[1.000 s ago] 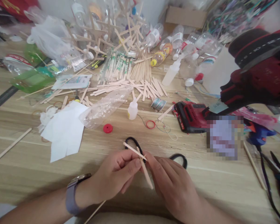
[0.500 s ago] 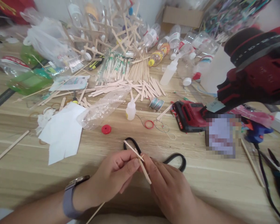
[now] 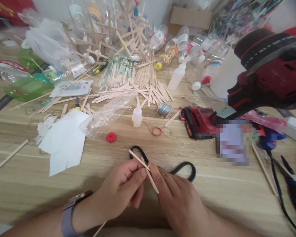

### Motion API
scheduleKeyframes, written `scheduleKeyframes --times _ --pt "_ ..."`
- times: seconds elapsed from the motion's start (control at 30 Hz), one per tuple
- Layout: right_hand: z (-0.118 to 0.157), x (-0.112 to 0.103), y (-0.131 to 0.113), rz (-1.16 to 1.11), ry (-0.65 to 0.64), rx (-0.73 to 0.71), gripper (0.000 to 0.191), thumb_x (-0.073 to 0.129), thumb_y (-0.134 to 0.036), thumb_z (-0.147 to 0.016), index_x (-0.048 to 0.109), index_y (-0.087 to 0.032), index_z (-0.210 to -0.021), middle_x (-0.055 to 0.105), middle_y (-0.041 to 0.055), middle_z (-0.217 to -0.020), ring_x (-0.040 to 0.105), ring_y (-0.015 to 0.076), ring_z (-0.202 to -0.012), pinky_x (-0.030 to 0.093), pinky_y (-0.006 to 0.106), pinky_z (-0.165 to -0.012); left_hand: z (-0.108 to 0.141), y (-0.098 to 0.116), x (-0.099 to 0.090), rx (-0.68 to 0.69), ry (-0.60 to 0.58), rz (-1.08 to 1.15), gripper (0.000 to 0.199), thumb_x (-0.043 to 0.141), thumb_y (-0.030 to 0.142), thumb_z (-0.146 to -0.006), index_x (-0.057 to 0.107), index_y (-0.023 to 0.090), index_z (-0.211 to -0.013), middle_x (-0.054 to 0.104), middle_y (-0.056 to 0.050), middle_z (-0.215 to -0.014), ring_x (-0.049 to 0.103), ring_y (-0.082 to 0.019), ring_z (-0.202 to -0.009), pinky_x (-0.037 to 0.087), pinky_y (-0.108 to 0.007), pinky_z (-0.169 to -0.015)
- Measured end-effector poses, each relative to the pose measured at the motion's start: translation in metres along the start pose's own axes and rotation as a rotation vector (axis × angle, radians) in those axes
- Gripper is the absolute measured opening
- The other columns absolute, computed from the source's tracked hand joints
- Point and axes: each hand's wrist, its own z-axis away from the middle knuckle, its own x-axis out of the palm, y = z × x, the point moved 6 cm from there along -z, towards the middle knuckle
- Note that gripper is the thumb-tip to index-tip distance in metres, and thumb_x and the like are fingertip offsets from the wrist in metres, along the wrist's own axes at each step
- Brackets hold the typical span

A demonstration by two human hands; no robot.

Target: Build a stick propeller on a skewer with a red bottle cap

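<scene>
Two short wooden sticks (image 3: pixel 153 181) are crossing between a person's hands above a wood-grain table (image 3: pixel 101 154), one end angling up and away, another slanting down beside the right hand (image 3: pixel 180 197). The left hand (image 3: pixel 120 189) is pinching them near the crossing, thumb against fingers; the right is curling its fingers in at their right side, though whether it is gripping them cannot be told. Just beyond the hands, black loops (image 3: pixel 193 171) are showing. Farther out, a red disc (image 3: pixel 111 137) is lying near a small squeeze bottle (image 3: pixel 137 117), which is standing before a spread of loose sticks (image 3: pixel 113 93). At right, a red-and-black power tool (image 3: pixel 268 79) is looming over the tabletop.
</scene>
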Motion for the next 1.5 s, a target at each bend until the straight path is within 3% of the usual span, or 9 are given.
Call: scheduleKeyframes --times 0.27,0.53,0.87,1.17,1.5 --pt "0.005 0.004 -0.005 -0.004 -0.055 -0.036 0.042 0.034 0.004 -0.079 0.063 0.002 -0.109 0.077 0.0175 -0.085 0.071 0.0196 -0.066 0.059 0.027 -0.056 0.001 -0.001 -0.002 -0.011 0.022 -0.057 0.045 0.043 0.06 -0.091 0.054 0.017 -0.084 0.049 0.006 -0.048 0.039 -0.006 -0.039 0.027 -0.016 -0.039" --pt "0.001 0.001 0.002 -0.053 -0.058 -0.059 0.038 0.032 0.0 -0.086 0.062 0.003 -0.109 0.077 0.0195 -0.092 0.072 0.021 -0.069 0.06 0.029 -0.055 -0.002 0.006 -0.002 0.006 -0.006 -0.088 0.045 0.042 0.061 -0.09 0.051 0.017 -0.084 0.04 0.008 -0.047 0.031 -0.006 -0.039 0.022 -0.017 -0.038" --pt "0.002 0.001 -0.005 0.027 -0.043 -0.061 0.041 0.032 0.003 -0.082 0.063 0.002 -0.11 0.077 0.0167 -0.091 0.072 0.0186 -0.069 0.056 0.026 -0.053 0.003 0.011 -0.004 0.11 0.072 -0.247 0.034 0.041 0.047 -0.095 0.055 0.018 -0.083 0.038 0.008 -0.047 0.035 -0.008 -0.038 0.024 -0.019 -0.038" --pt "0.008 0.006 -0.012 0.079 -0.079 -0.074 0.043 0.032 0.003 -0.082 0.063 0.003 -0.111 0.077 0.0179 -0.087 0.073 0.0198 -0.07 0.056 0.026 -0.054 0.002 0.0 -0.002 0.031 0.013 -0.159 0.042 0.04 0.056 -0.094 0.054 0.017 -0.085 0.045 0.007 -0.046 0.038 -0.006 -0.038 0.026 -0.016 -0.038" --pt "-0.001 -0.008 0.003 -0.193 -0.048 -0.138 0.039 0.033 -0.002 -0.088 0.059 0.004 -0.116 0.075 0.0217 -0.098 0.073 0.0224 -0.079 0.062 0.03 -0.063 0.002 0.005 -0.004 0.04 -0.04 -0.073 0.041 0.046 0.056 -0.092 0.056 0.017 -0.083 0.044 0.007 -0.045 0.036 -0.006 -0.038 0.025 -0.015 -0.038"
